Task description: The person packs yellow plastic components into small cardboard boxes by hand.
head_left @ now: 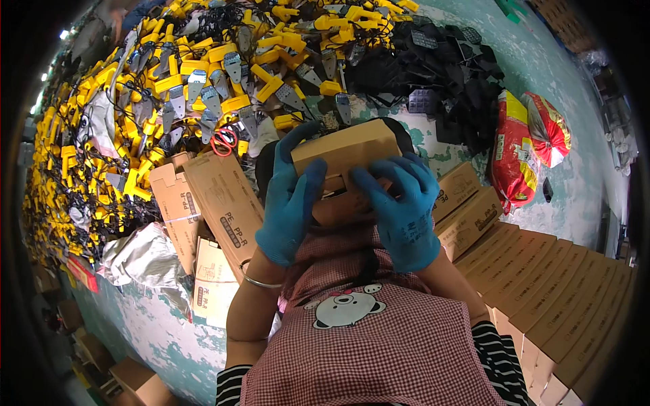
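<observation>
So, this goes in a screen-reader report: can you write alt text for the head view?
Two blue-gloved hands, left hand and right hand, hold a small brown cardboard box above a checked apron. Flat cartons lie to the left, closed boxes to the right, and a heap of yellow tools beyond.

Gloved hands: two, left (290,203) and right (403,210). Held box (345,152): one. Red scissors (223,141): one pair. Red-yellow bags (528,145): two. Yellow tools (169,74): too many to count. Stacked cartons (555,291): count unclear.

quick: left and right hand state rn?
Left hand: closed on the left end of the cardboard box, fingers over its top.
Right hand: gripping the same box on the right side.
</observation>
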The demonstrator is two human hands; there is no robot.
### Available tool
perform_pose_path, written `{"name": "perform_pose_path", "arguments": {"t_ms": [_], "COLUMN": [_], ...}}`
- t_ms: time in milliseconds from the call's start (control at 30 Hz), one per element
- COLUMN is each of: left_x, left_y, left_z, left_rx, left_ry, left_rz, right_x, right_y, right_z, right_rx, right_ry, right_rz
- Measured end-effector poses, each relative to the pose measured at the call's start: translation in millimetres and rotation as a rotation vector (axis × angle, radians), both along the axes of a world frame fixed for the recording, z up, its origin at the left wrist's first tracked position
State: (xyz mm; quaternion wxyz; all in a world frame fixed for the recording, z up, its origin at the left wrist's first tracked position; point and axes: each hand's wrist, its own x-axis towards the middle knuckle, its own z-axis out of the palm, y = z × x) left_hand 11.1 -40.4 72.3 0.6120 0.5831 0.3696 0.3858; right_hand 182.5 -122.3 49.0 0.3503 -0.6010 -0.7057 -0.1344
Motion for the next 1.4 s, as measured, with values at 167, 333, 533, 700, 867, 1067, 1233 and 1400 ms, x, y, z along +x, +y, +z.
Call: {"name": "perform_pose_path", "arguments": {"t_ms": [167, 333, 533, 700, 867, 1067, 1233, 1400], "left_x": [2.1, 0.1, -5.0, -6.3, -18.4, -51.3, -41.1, -23.9], "left_y": [-6.8, -8.9, -10.3, -6.0, -1.8, -12.8, -14.2, 10.5], "left_z": [2.0, -8.2, 1.2, -4.0, -8.5, -35.0, -32.3, -25.5], "left_rx": [0.074, 0.281, 0.070, 0.225, 0.247, 0.578, 0.425, 0.646], "left_ry": [0.057, -0.007, -0.122, -0.023, -0.019, 0.235, 0.030, 0.087], "left_rz": [-0.045, -0.097, -0.138, -0.189, -0.204, -0.059, 0.098, -0.128], "right_x": [-2.6, 0.1, 5.6, 3.3, 7.3, 6.5, -9.6, -13.9], "right_y": [-10.8, -13.4, -15.3, -6.8, 6.8, 13.0, 4.3, -16.5], "right_z": [10.9, 26.9, 27.9, 44.7, 53.1, 51.5, 47.5, 44.5], "right_rx": [-0.196, -0.330, -0.283, -0.355, -0.274, -0.170, -0.222, -0.313], "right_ry": [0.123, 0.135, -0.128, -0.042, -0.083, -0.040, 0.015, 0.021], "right_rz": [0.005, 0.026, 0.079, 0.031, 0.104, 0.160, 0.085, -0.105]}}
